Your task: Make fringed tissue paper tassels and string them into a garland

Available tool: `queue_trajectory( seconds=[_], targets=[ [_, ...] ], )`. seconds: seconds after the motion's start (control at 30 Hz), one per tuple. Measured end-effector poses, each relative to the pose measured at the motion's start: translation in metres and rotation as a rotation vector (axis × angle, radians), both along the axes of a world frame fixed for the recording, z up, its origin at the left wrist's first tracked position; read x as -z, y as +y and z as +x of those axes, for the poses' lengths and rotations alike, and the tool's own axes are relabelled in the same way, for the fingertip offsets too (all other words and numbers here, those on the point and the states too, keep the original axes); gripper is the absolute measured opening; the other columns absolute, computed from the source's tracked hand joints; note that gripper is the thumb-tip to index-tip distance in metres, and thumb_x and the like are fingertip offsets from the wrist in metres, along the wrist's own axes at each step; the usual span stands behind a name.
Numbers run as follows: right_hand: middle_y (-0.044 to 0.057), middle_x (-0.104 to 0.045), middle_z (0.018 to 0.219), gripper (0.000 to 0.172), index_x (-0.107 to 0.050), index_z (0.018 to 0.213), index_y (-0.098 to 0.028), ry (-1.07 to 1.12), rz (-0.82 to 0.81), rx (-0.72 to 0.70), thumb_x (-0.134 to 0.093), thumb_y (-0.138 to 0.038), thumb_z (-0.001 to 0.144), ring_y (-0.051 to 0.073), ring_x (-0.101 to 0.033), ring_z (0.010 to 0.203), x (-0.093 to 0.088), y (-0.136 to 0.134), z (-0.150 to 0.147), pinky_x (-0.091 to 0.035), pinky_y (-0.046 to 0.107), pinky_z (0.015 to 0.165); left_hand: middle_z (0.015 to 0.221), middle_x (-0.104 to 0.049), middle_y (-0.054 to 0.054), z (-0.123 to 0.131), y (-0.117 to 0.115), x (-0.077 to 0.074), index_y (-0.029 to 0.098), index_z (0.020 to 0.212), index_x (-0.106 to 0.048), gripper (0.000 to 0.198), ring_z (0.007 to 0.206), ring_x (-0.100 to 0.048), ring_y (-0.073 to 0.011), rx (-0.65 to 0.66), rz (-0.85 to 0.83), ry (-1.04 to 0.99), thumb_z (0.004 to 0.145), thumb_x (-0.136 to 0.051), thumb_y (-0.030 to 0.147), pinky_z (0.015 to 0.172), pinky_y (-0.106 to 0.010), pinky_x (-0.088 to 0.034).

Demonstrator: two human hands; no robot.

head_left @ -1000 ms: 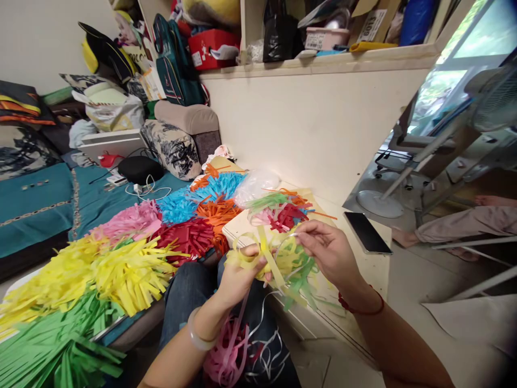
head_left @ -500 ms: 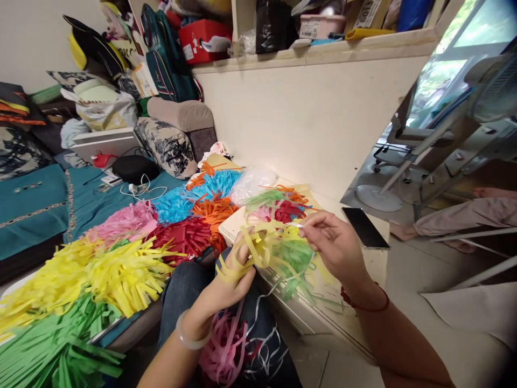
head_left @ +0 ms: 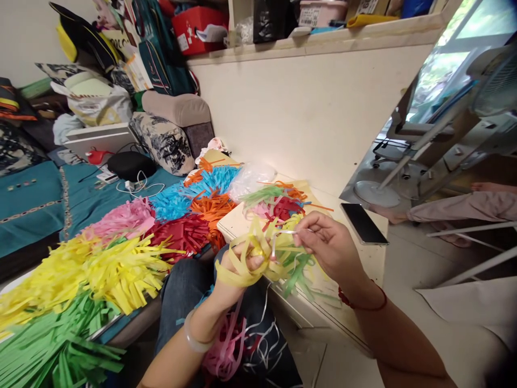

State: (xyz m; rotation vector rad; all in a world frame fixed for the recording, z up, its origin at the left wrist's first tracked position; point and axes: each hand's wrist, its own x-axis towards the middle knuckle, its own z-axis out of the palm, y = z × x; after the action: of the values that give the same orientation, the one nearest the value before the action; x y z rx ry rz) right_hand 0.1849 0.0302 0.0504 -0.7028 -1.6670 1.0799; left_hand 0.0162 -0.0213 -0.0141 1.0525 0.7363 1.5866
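My left hand [head_left: 238, 269] is closed around a bunch of yellow paper strips [head_left: 246, 245], whose loops hang over the fingers and wrist. To its right, my right hand [head_left: 327, 242] pinches a thin white ribbon [head_left: 285, 232] between thumb and fingers. That ribbon runs from the pinch to the yellow bunch and bends down beside it. Below my wrists, pink strips [head_left: 226, 345] and a loose tangle of white ribbon [head_left: 269, 345] lie on my lap. Green strips [head_left: 297, 275] lie on the cream surface behind and under the hands.
Fringed paper bundles in yellow [head_left: 121, 269], green [head_left: 60, 334], dark red [head_left: 181, 237], pink [head_left: 121, 218] and blue [head_left: 173, 202] lie at left. A phone [head_left: 363, 223] rests on the cream surface at right, near a clear plastic bag [head_left: 250, 180]. Another person's leg [head_left: 464, 207] shows far right.
My right hand has shifted slightly left and down, still pinching the ribbon, which now bends down beside the yellow bunch. My left hand has turned a little with the bunch. The view tilts slightly.
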Motion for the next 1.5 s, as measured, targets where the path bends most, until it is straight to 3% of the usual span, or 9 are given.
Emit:
queue_trajectory(
  seconds=[0.23,0.4,0.53,0.67,0.77,1.0,1.13,1.3,1.5],
  targets=[
    [-0.005,-0.052,0.044,0.002,-0.072,0.072,-0.019,-0.150,0.392,0.271,-0.072,-0.019,0.074,0.005,-0.030,0.038,0.001,-0.010,-0.005,-0.025,0.021,0.037,0.049,-0.043,0.006,0.003,0.002,-0.002,0.015,0.058,-0.053,0.040,0.034,-0.034,-0.0015,0.198,-0.205,-0.066,0.065,-0.078,0.045,0.033,-0.015,-0.025],
    [-0.003,-0.063,0.052,0.004,-0.074,0.075,-0.021,-0.198,0.549,0.191,-0.073,-0.017,0.074,0.006,-0.037,0.039,0.006,-0.011,-0.009,-0.034,0.021,0.041,0.043,-0.047,0.005,0.007,0.007,-0.009,0.011,0.076,-0.073,0.050,0.034,-0.033,-0.0028,0.054,-0.266,-0.093,0.054,-0.081,0.055,0.035,-0.017,-0.027],
    [0.000,-0.065,0.057,0.004,-0.072,0.075,-0.019,-0.151,0.468,0.048,-0.069,-0.019,0.078,0.008,-0.048,0.045,0.010,-0.005,-0.015,-0.041,0.022,0.046,0.051,-0.059,0.000,0.008,0.011,-0.018,0.014,0.067,-0.074,0.042,0.041,-0.044,-0.0065,-0.111,-0.247,-0.032,0.053,-0.082,0.053,0.041,-0.020,-0.037],
    [0.009,-0.069,0.097,0.022,-0.071,0.097,-0.021,-0.094,0.357,-0.069,-0.072,-0.029,0.077,0.020,-0.064,0.094,0.012,-0.002,-0.018,-0.052,0.037,0.085,0.052,-0.059,0.000,0.006,0.009,-0.022,0.017,0.063,-0.074,0.018,0.049,-0.050,-0.0087,-0.283,0.088,0.287,0.070,-0.075,0.034,0.047,-0.020,-0.039],
    [0.008,-0.068,0.102,0.014,-0.073,0.091,-0.023,-0.020,0.218,-0.091,-0.071,-0.029,0.079,0.020,-0.062,0.100,0.017,-0.003,-0.021,-0.049,0.041,0.092,0.049,-0.054,0.002,0.006,0.006,-0.023,0.018,0.065,-0.074,0.011,0.047,-0.046,-0.0079,-0.349,0.294,0.480,0.074,-0.069,0.023,0.047,-0.020,-0.036],
    [0.000,-0.067,0.071,0.009,-0.068,0.078,-0.022,0.165,-0.001,0.008,-0.066,-0.029,0.083,0.012,-0.063,0.062,0.012,-0.008,-0.005,-0.054,0.027,0.061,0.090,-0.065,-0.005,-0.002,-0.008,-0.028,0.021,0.111,-0.065,0.032,0.072,-0.060,-0.0136,0.062,0.051,0.329,0.079,-0.069,0.027,0.065,-0.023,-0.049],
    [-0.002,-0.064,0.066,0.011,-0.066,0.081,-0.023,-0.068,0.268,0.137,-0.058,-0.018,0.087,0.009,-0.057,0.054,-0.007,-0.023,0.009,-0.043,0.022,0.049,0.087,-0.068,-0.008,-0.007,-0.012,-0.029,0.018,0.103,-0.069,0.024,0.074,-0.063,-0.0152,0.191,0.014,0.307,0.091,-0.054,0.031,0.068,-0.024,-0.051],
    [-0.002,-0.060,0.061,0.009,-0.062,0.078,-0.021,-0.336,0.691,0.239,-0.063,-0.013,0.082,0.010,-0.052,0.053,-0.009,-0.040,0.006,-0.040,0.024,0.053,0.085,-0.073,-0.008,-0.001,-0.006,-0.028,0.018,0.085,-0.077,0.011,0.077,-0.065,-0.0171,-0.105,0.140,0.415,0.080,-0.068,0.024,0.069,-0.025,-0.051],
    [-0.003,-0.059,0.059,0.010,-0.060,0.081,-0.022,-0.413,0.864,0.270,-0.063,-0.012,0.080,0.010,-0.051,0.053,0.000,-0.040,0.005,-0.041,0.024,0.054,0.077,-0.073,-0.004,0.003,-0.001,-0.022,0.020,0.081,-0.077,0.010,0.072,-0.064,-0.0145,-0.262,0.175,0.394,0.071,-0.076,0.019,0.068,-0.023,-0.050]
  ],
)
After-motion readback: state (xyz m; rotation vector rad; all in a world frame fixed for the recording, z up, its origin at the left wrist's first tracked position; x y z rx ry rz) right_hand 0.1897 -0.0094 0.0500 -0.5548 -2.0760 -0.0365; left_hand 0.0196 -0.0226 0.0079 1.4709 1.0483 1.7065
